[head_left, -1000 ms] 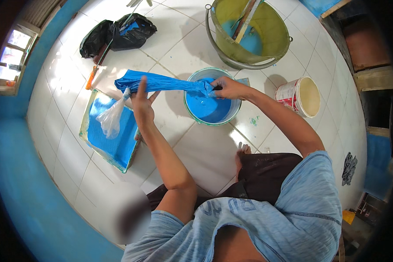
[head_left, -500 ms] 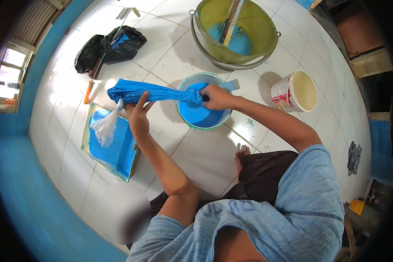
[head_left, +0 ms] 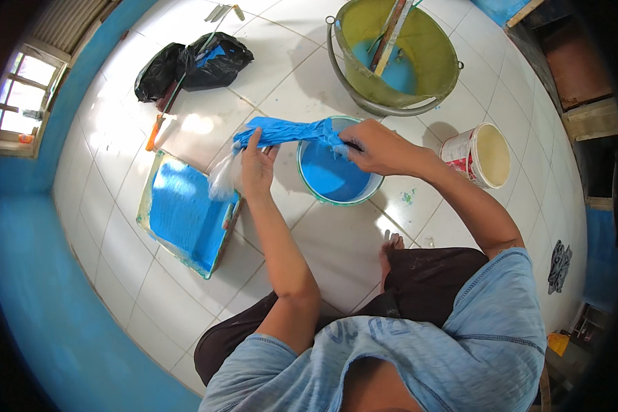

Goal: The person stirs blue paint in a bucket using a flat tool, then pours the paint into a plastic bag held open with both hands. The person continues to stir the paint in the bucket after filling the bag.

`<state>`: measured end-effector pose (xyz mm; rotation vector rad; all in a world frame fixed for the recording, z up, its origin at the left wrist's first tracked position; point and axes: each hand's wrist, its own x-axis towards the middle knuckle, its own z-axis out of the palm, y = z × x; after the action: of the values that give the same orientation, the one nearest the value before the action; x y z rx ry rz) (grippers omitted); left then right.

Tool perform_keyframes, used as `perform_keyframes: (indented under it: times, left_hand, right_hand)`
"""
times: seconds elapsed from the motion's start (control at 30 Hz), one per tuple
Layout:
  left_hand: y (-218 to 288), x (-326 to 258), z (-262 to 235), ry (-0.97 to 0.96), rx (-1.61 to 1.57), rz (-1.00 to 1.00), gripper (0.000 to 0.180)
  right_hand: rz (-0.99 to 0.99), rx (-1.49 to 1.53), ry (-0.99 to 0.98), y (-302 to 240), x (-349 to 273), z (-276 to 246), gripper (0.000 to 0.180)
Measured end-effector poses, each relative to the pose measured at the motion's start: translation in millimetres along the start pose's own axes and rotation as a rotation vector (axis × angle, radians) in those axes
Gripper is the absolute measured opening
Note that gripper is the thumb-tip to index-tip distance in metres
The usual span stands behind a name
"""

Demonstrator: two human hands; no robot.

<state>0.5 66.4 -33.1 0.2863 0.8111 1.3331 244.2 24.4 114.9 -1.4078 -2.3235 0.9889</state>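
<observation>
A crumpled plastic bag [head_left: 288,130], blue with paint, stretches between my hands over the left side of a small pail [head_left: 373,189] of blue paint. My right hand [head_left: 384,147] is closed on the bag's gathered end above the pail, its fingertips partly hidden. The other end is gripped by my left hand [head_left: 256,168], the thumb on top and the fingers curled behind. Below that end a whitish, clear plastic piece [head_left: 222,180] hangs down beside the paint tray [head_left: 149,189], whose inside is coated blue.
A large olive bucket [head_left: 429,79] with bluish liquid and sticks stands beyond the pail. To its right is a whitish tub [head_left: 460,154]. Black plastic bags [head_left: 213,65] and a tool with an orange handle [head_left: 155,132] lie at far left. A grey rag [head_left: 559,266] lies at right.
The stretched bag has become shorter and more bunched as my left hand came closer to my right. The whole view has shifted, moving the surroundings slightly to the right.
</observation>
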Motion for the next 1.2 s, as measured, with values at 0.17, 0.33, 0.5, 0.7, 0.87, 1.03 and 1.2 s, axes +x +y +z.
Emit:
perform_keyframes:
  times: [0.17,0.33,0.5,0.7,0.87,1.03,1.2]
  left_hand:
    - [-10,1,11,-0.012,-0.148,-0.09,0.017]
    - [-13,18,0,-0.025,-0.376,-0.151,0.021]
    - [-5,42,10,0.022,-0.761,-0.364,0.024]
    - [49,117,11,0.343,-1.185,-0.584,0.04]
    - [96,156,41,0.655,-1.348,-0.631,0.12]
    - [97,225,6,0.81,-1.263,-0.48,0.115]
    - [82,251,25,0.855,-1.264,-0.376,0.095]
  right_hand:
    - [0.013,0.109,0.102,-7,1,-6,0.017]
    - [-0.07,0.002,0.14,10,7,11,0.017]
    - [-0.017,-0.37,-0.074,82,-7,93,0.023]
    - [-0.003,-0.444,-0.276,73,9,93,0.025]
    - [0.024,-0.054,-0.137,63,14,46,0.024]
    - [0.012,0.36,-0.178,58,29,-54,0.033]
    - [0.388,0.296,0.09,160,53,-126,0.025]
